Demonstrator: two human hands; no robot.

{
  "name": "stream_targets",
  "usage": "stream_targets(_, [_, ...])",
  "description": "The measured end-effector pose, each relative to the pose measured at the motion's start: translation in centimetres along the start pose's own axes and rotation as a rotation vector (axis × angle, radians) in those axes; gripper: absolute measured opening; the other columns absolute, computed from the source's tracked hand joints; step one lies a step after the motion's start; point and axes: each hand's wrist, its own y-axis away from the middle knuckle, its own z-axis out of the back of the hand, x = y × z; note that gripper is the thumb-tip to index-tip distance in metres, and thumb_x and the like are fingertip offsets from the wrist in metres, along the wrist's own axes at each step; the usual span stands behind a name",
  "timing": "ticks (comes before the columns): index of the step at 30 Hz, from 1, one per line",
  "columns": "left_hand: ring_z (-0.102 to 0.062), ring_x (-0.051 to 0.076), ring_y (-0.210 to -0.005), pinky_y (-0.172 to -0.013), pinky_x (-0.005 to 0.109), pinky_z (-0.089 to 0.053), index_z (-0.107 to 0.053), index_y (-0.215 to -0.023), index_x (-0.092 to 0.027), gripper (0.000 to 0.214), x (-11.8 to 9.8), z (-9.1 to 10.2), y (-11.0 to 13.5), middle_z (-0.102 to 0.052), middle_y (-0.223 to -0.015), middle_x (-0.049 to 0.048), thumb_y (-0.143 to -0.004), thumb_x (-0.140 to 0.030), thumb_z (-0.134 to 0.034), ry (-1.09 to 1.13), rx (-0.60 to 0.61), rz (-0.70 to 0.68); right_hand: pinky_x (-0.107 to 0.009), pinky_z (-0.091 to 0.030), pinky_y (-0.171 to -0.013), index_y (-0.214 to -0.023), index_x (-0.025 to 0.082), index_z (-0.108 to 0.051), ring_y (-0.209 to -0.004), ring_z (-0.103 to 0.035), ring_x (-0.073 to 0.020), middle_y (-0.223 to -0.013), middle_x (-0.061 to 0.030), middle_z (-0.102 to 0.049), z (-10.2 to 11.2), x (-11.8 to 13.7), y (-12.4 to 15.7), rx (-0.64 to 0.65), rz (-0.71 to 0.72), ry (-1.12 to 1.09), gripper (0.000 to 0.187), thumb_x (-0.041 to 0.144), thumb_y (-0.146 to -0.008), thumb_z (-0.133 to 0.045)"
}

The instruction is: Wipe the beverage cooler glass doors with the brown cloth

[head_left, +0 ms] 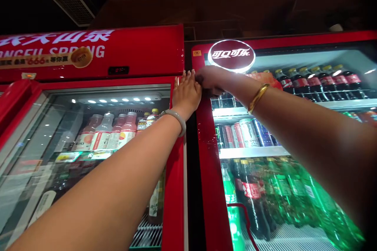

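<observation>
So, two red drinks fridges side by side: the left fridge (175, 153) has its upper right frame corner right under the left hand (187, 92), and the right fridge (206, 125) has its upper left corner just behind the right hand (212, 79). Inside the left one, the upper shelf has pink-labelled bottles (127, 131) lined up, with a couple of yellow-capped bottles (152, 117) to their right. In the right one it's cola bottles (316, 81) up top, drink cans (249, 132) on the middle shelf, then green bottles (282, 184) plus a big cola bottle (251, 192) at the bottom, toward the left. The left hand is stretched out, fingers straight and slightly fanned, back of it facing us, and it looks laid against the red frame. As for the right one, it's bent over just to the right of the left hand, below the lit round sign (231, 55), fingers tucked down and blurry; honestly can't tell if it's pinching anything, or if the two hands touch. Pale bangle (180, 120) on the left wrist, gold bangle (258, 98) on the right.
</observation>
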Motion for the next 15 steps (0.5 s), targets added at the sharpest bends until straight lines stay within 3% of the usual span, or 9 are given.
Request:
stream_targets(5, [-0.018, 0.016, -0.162, -0.134, 0.038, -0.010, -0.026, -0.165, -0.013, 0.064, -0.2, -0.1, 0.4, -0.029, -0.172, 0.0043, -0.102, -0.026, -0.022, -0.005, -0.024, 0.002, -0.055, -0.046, -0.103, -0.144, 0.019, -0.057, -0.131, -0.053, -0.0397, -0.148, -0.0171, -0.058, -2.5, 0.3, 3.3, -0.216, 0.050, 0.152, 0.047, 0.030, -0.100, -0.046])
stream_targets(9, [-0.018, 0.018, -0.162, -0.134, 0.040, -0.011, -0.026, -0.165, -0.012, 0.064, -0.2, 0.2, 0.5, -0.029, -0.172, 0.0062, -0.102, -0.026, -0.020, 0.018, -0.022, -0.009, -0.052, -0.036, -0.114, -0.148, 0.021, -0.054, -0.141, -0.043, -0.0346, -0.155, -0.0108, -0.054, -5.1, 0.8, 7.5, -0.281, 0.189, 0.141, 0.050, 0.038, -0.102, -0.044])
stream_targets(12, [-0.018, 0.019, -0.162, -0.134, 0.041, -0.011, -0.026, -0.164, -0.010, 0.064, -0.1, 0.3, 0.5, -0.028, -0.172, 0.0077, -0.103, -0.027, -0.017, 0.029, -0.029, -0.007, -0.050, -0.034, -0.112, -0.143, 0.025, -0.059, -0.136, -0.046, -0.0315, -0.150, -0.0072, -0.060, -5.6, 0.1, 7.5, -0.319, 0.200, 0.142, 0.046, 0.040, -0.105, -0.038])
stream_targets(15, [-0.018, 0.019, -0.162, -0.134, 0.040, -0.010, -0.026, -0.164, -0.009, 0.064, -0.1, 0.2, 0.4, -0.028, -0.172, 0.0069, -0.104, -0.029, -0.017, 0.037, -0.034, 0.000, -0.055, -0.034, -0.111, -0.141, 0.028, -0.061, -0.142, -0.040, -0.0354, -0.159, -0.0062, -0.051, -5.2, -0.7, 5.7, -0.359, 0.084, 0.108, 0.045, 0.040, -0.106, -0.035])
